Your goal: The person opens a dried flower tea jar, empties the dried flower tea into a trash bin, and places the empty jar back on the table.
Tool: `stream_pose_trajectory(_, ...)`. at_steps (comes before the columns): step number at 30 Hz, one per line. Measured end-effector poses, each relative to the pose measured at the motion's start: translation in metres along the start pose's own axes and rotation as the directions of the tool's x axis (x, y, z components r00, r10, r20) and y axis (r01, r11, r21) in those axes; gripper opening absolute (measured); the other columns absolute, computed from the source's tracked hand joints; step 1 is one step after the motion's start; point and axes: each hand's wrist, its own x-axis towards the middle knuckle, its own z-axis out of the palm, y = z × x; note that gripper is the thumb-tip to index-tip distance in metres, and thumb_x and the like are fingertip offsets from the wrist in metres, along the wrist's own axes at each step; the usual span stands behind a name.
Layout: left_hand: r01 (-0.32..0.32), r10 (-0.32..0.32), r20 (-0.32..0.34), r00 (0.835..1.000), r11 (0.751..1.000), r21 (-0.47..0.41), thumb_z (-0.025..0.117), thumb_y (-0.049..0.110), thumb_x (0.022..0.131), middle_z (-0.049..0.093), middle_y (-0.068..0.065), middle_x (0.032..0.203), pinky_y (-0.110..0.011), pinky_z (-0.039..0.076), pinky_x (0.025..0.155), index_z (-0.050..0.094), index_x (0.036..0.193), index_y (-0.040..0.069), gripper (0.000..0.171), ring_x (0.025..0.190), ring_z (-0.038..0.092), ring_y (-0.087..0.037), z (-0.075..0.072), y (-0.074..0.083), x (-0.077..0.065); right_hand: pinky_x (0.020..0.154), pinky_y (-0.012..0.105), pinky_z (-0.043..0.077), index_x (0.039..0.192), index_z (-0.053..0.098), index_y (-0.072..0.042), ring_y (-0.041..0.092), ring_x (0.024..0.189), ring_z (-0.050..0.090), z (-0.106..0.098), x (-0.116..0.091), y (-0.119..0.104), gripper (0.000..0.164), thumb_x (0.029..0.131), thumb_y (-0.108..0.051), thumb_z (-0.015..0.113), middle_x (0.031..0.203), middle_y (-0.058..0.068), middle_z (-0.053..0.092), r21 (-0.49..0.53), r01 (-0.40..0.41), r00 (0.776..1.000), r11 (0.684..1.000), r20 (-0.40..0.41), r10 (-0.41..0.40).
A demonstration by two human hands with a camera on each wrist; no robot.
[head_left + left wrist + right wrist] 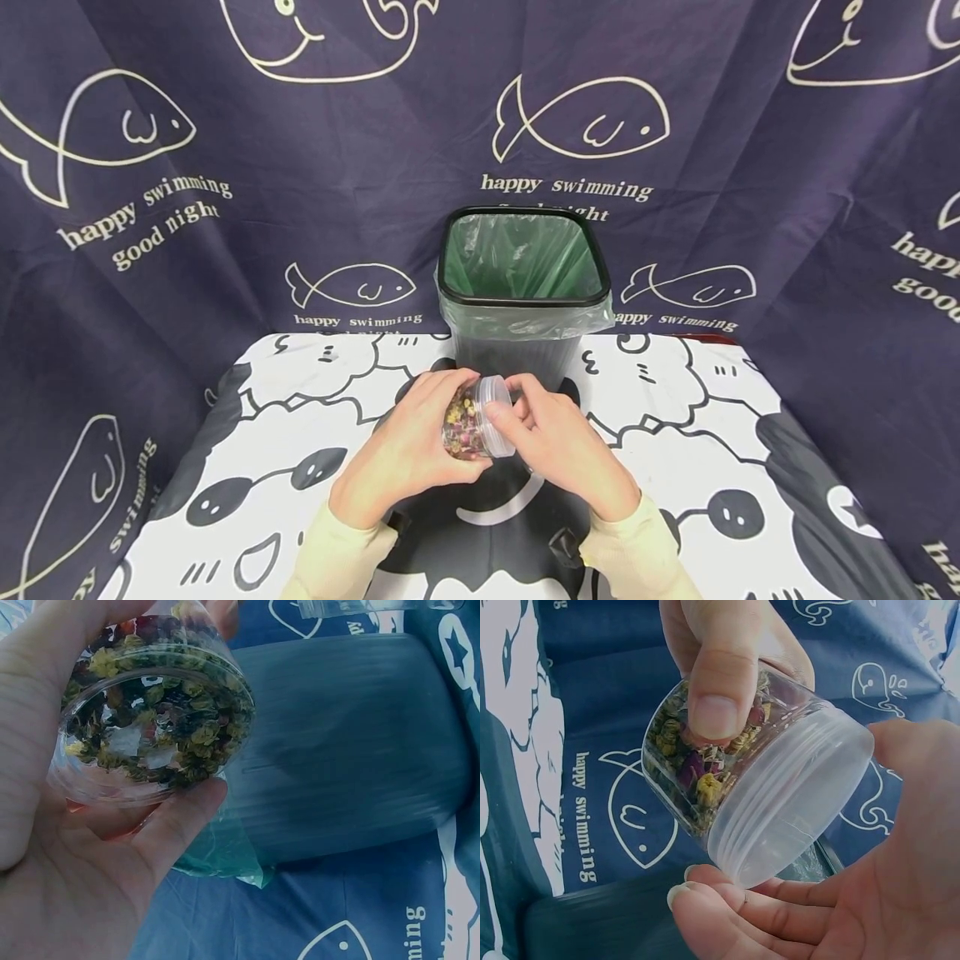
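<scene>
My left hand (408, 442) grips a clear plastic jar (461, 421) of dried flowers, yellow and dark pink, tilted on its side over the table. In the left wrist view the jar's round base (157, 739) faces the camera, with fingers and thumb around its wall. A frosted, ridged lid (799, 802) covers the jar's mouth. Across from it, my right hand (558, 429) has its thumb on one edge of the lid and fingertips at the opposite edge, as the right wrist view shows.
Just beyond the hands stands a grey trash bin (517, 354) with a black rim, lined with a translucent bag (450, 312). A sheep-patterned cloth (315, 433) covers the table. Dark blue fish-print curtains (360, 183) hang behind and at both sides.
</scene>
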Motion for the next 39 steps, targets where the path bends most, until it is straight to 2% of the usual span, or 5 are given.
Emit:
stream_pose_trajectory(7,0.006,-0.006,0.007,1.0,1.0,-0.003,0.097,0.036,0.058,0.06,0.009,0.126,-0.035,0.049,0.101,0.055,0.137,0.02,0.091,0.121,0.053,-0.014,-0.0004,-0.0004,0.0012,0.066,0.026,0.052,0.124,0.059,-0.006,0.001,0.07,0.059,-0.0007,0.0004,0.0038,0.042,0.097,-0.037,0.069,0.081,-0.009,0.062,0.022,0.078,0.997,0.997,-0.011,-0.078)
stream_pose_trajectory(14,-0.011,0.011,0.005,1.0,1.0,-0.005,0.097,0.036,0.058,0.061,0.008,0.123,-0.035,0.047,0.106,0.056,0.134,0.018,0.088,0.122,0.054,-0.016,-0.002,-0.0015,0.0033,0.067,0.025,0.051,0.129,0.056,-0.011,0.003,0.071,0.059,-0.0023,0.0006,0.0044,0.044,0.094,-0.032,0.071,0.083,-0.01,0.06,0.028,0.147,0.989,0.989,-0.025,-0.147)
stream_pose_trajectory(23,0.004,-0.004,0.013,1.0,1.0,-0.004,0.096,0.038,0.058,0.061,0.008,0.124,-0.035,0.048,0.104,0.056,0.135,0.018,0.09,0.121,0.055,-0.015,-0.0021,-0.0042,0.0006,0.069,0.025,0.056,0.137,0.051,-0.014,0.007,0.076,0.061,-0.0008,-0.0015,0.0054,0.053,0.091,-0.026,0.075,0.093,-0.003,0.063,0.087,0.165,0.986,0.982,0.006,-0.166)
stream_pose_trajectory(31,-0.009,0.009,0.009,1.0,1.0,0.006,0.095,0.038,0.058,0.061,0.008,0.123,-0.034,0.047,0.104,0.056,0.134,0.018,0.088,0.119,0.055,-0.014,-0.0018,-0.0055,0.0015,0.069,0.031,0.059,0.14,0.048,-0.019,0.011,0.08,0.064,-0.001,-0.0006,0.0045,0.058,0.089,-0.024,0.077,0.101,0.002,0.066,0.126,0.189,0.982,0.974,0.005,-0.191)
stream_pose_trajectory(39,-0.008,0.008,0.013,1.0,1.0,0.001,0.093,0.037,0.06,0.06,0.009,0.123,-0.032,0.045,0.106,0.055,0.135,0.019,0.086,0.121,0.054,-0.012,-0.0017,-0.0061,0.0013,0.069,0.029,0.06,0.146,0.045,-0.013,0.013,0.081,0.065,-0.0016,-0.0005,0.0045,0.068,0.086,-0.021,0.078,0.111,0.005,0.065,0.151,0.212,0.976,0.965,0.014,-0.217)
